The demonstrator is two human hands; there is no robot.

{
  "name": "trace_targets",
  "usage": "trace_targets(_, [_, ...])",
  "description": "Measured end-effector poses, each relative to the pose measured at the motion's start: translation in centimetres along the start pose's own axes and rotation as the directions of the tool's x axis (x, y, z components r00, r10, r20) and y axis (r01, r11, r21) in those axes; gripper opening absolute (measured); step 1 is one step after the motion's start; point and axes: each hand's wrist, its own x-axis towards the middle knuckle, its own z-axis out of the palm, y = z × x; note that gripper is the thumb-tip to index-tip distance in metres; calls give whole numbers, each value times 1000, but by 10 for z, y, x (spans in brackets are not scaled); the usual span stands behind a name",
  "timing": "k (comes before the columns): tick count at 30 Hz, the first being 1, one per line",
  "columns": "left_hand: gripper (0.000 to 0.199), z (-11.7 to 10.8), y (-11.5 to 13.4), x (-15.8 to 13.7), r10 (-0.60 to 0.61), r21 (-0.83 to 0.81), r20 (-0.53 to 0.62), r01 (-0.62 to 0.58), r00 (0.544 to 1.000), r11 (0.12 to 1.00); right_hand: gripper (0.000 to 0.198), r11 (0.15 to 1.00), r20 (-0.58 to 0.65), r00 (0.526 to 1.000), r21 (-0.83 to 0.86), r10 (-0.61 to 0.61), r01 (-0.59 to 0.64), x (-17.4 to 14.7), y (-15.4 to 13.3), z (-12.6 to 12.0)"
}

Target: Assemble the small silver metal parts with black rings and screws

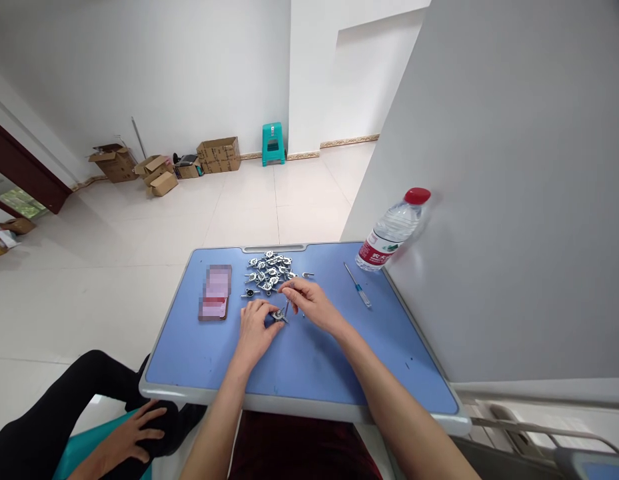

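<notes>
My left hand rests on the blue tabletop, its thumb and fingers closed around a small silver metal fitting. Just to the right, my right hand pinches a slim metal tool that points down at the fitting. Most of that tool is covered by the fingers, so its kind does not show. Beyond both hands lies a loose pile of similar metal fittings. One fitting with a dark centre sits at the pile's near left edge.
A phone lies left on the table. At right are a screwdriver and a water bottle against the grey panel. Another person's hand rests on a knee at lower left. Cardboard boxes and a stool stand behind.
</notes>
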Motion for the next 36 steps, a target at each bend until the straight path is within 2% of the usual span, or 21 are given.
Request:
trace_targets(5, [12, 2, 0, 0, 1, 12, -10, -1, 1000, 1000, 29, 994, 23, 996, -74, -84, 86, -2, -2, 1])
trace_targets(14, [10, 1, 1, 1, -6, 13, -3, 6, 1000, 1000, 25, 976, 53, 991, -174, -126, 133, -2, -1, 4])
trace_targets(18, [7, 3, -1, 1, -4, 17, -14, 4, 1000, 1000, 24, 962, 116, 983, -218, -142, 165, -4, -5, 1])
trace_targets(21, [5, 4, -2, 2, -1, 16, -29, 1, 1000, 1000, 24, 939, 157, 966, -248, -205, 239, -5, -6, 0])
trace_targets(27, [4, 4, 0, 3, -25, 9, -31, 26, 999, 1000, 26, 898, 103, 951, -313, -290, 308, -6, 0, 0])
trace_targets(33, [5, 5, -2, 4, -29, -7, -21, 28, 999, 1000, 25, 886, 228, 928, -299, -294, 355, -7, -8, -6])
trace_targets(36, [5, 4, -1, 4, -29, -6, -11, 29, 1000, 1000, 26, 876, 175, 940, -346, -293, 337, -7, -6, -2])
